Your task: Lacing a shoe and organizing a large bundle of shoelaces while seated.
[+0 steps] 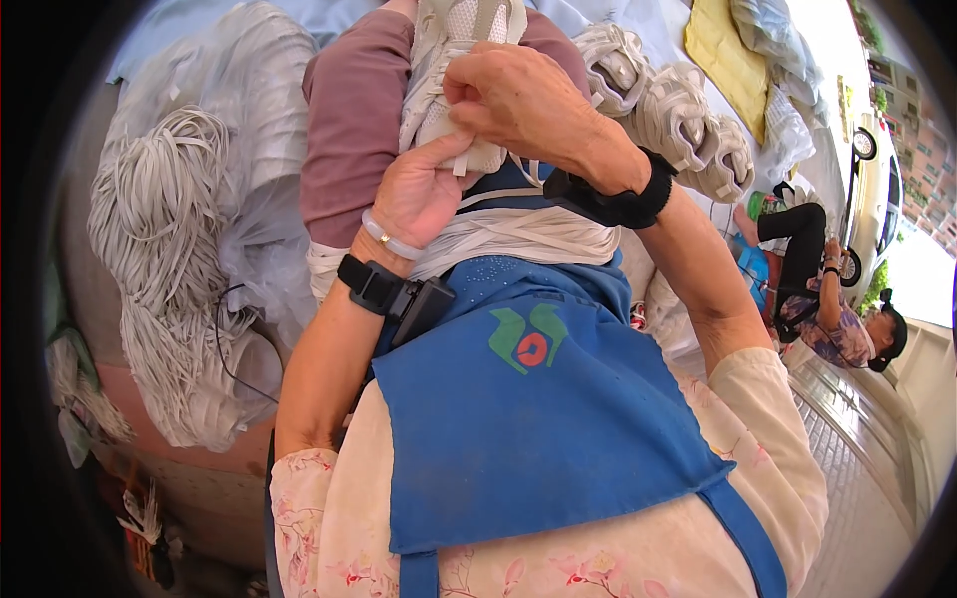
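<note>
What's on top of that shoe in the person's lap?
The right hand reaches over the pale shoe, and the left hand has its thumb at the near end. Some laces show; whatever the hands cover is hidden.

We look through the left of two head-worn fisheye cameras, facing steeply down the wearer's front, with the blue apron (538,429) close below us and filling the lower middle. The left hand (424,194) and right hand (523,100) lie within near range toward our upper edge. Our wide lens reaches out at right to another person (837,324) and a car (879,194), both farther off and tipped sideways.
</note>
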Demonstrator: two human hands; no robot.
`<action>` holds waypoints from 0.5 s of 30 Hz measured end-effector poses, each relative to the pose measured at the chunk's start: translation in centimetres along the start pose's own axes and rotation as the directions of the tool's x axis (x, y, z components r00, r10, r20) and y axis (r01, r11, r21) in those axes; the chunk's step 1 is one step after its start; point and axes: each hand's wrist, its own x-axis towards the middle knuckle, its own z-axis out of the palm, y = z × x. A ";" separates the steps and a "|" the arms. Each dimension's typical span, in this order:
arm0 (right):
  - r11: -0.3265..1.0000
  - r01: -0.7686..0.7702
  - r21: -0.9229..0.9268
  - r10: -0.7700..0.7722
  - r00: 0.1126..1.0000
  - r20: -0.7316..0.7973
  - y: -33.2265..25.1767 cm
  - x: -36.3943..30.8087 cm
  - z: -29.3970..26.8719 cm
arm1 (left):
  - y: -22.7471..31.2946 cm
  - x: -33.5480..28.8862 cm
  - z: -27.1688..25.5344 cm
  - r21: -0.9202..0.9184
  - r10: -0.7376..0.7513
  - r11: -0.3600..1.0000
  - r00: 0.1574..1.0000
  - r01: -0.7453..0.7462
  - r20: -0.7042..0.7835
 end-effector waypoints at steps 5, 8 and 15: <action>0.999 0.027 -0.042 -0.027 1.000 0.002 -0.1 0.4 0.0 | -0.1 0.0 -0.2 0.003 -0.008 1.000 1.000 0.008 -0.006; 0.999 0.003 -0.045 0.002 0.995 0.100 0.2 0.8 -0.2 | -0.1 0.1 0.0 0.009 -0.010 1.000 1.000 0.010 -0.012; 0.995 0.035 -0.093 -0.013 0.975 0.223 0.5 1.5 -0.4 | 0.0 0.0 0.2 0.028 0.001 1.000 0.999 0.000 -0.035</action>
